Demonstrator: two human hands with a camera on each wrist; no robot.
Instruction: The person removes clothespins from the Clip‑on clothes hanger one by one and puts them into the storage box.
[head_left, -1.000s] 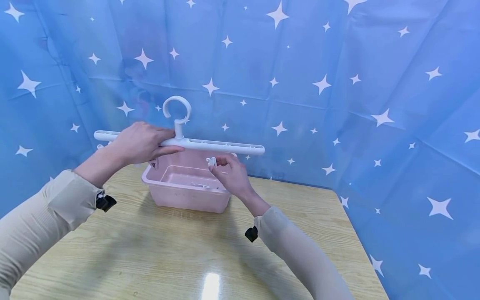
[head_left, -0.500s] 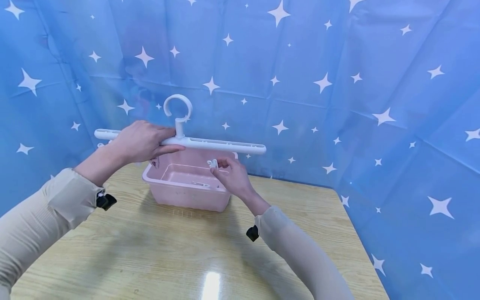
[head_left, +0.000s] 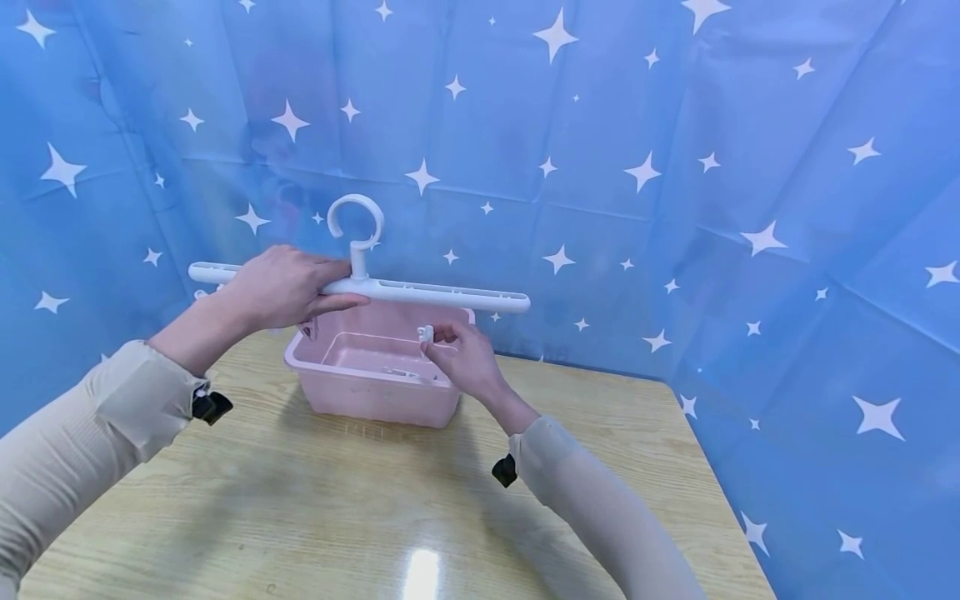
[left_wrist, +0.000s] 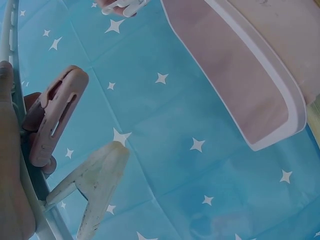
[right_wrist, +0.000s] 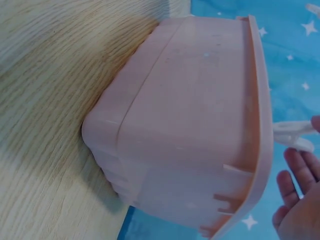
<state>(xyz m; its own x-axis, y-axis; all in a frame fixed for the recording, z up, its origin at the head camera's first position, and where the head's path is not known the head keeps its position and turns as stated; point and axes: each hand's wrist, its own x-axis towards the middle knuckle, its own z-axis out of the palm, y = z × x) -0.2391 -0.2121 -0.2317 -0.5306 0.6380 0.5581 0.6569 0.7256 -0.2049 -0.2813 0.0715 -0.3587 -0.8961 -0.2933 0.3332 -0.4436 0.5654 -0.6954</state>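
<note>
My left hand (head_left: pixel 277 287) grips a white clothes hanger (head_left: pixel 450 293) beside the base of its round hook, holding the bar nearly level. Below the bar, in the left wrist view, hang a pink clothespin (left_wrist: pixel 60 117) and a white clothespin (left_wrist: pixel 102 172). Between thumb and fingers, my right hand (head_left: pixel 468 360) pinches another white clothespin (head_left: pixel 425 333). That clothespin is under the right half of the bar, apart from it. The right wrist view shows the same clothespin (right_wrist: pixel 290 129) beyond the basket's rim.
A pink plastic basket (head_left: pixel 375 400) stands on the wooden table (head_left: pixel 337 500) beneath the hanger. At least one pale clothespin (head_left: pixel 401 372) lies inside it. A blue curtain (head_left: pixel 600 208) with white stars surrounds the back and sides.
The white clothespin has turned slightly in the right fingers. The left hand and the hanger stay almost where they were.
</note>
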